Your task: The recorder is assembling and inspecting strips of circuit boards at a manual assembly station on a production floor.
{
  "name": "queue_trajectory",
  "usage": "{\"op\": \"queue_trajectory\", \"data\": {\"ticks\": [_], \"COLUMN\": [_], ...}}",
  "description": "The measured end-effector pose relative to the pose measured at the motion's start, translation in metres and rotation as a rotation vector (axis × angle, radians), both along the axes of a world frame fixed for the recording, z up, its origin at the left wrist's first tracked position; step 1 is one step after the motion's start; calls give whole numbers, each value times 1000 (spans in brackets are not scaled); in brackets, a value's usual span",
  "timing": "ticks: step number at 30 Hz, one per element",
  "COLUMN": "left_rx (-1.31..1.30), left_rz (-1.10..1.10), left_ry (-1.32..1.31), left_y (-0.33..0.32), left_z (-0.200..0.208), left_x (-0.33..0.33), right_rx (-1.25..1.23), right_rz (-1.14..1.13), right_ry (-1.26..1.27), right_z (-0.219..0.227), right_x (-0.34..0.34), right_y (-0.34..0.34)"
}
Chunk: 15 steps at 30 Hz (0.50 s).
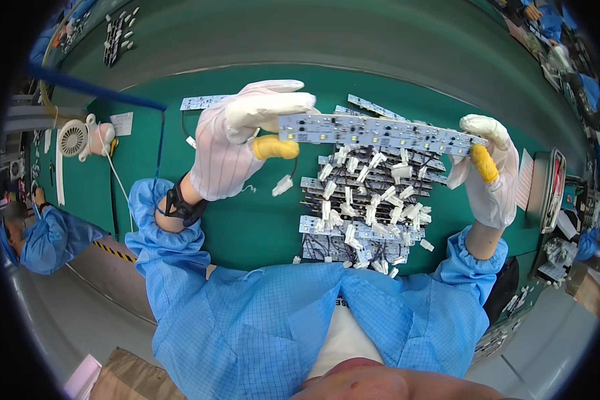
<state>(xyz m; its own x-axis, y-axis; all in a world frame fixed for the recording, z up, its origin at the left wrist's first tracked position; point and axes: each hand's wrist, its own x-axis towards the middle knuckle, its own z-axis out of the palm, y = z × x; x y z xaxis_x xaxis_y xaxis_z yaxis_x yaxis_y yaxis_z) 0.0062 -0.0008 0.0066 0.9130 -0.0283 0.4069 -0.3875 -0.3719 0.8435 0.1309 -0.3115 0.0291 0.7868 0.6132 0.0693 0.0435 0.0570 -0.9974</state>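
A long white LED circuit board, dotted with small yellow LEDs and dark components, is held up between my two hands. My left hand, in a striped white glove with a yellow cover on the thumb, pinches its left end. At the right end, my right hand, gloved and yellow-tipped the same way, closes on the board. A white plug connector dangles on a dark wire below the left end. Beneath the raised board lies a pile of similar boards, with many white connectors on dark wires.
Another board lies beyond my left hand. A small white fan stands at the left, near a blue strap. A metal-rimmed tray sits at the right. Co-workers sit nearby, one in blue sleeves at the left.
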Motion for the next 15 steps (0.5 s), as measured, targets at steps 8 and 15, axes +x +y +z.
{"op": "queue_trajectory", "data": {"ticks": [8, 15], "left_rx": [101, 60], "left_rz": [94, 97], "left_ry": [-48, -65], "left_y": [10, 9], "left_z": [-10, -15], "left_x": [9, 5], "right_rx": [7, -9], "right_rz": [26, 49], "right_ry": [33, -50], "right_z": [6, 9], "right_x": [-1, -6], "right_y": [-1, -3]}}
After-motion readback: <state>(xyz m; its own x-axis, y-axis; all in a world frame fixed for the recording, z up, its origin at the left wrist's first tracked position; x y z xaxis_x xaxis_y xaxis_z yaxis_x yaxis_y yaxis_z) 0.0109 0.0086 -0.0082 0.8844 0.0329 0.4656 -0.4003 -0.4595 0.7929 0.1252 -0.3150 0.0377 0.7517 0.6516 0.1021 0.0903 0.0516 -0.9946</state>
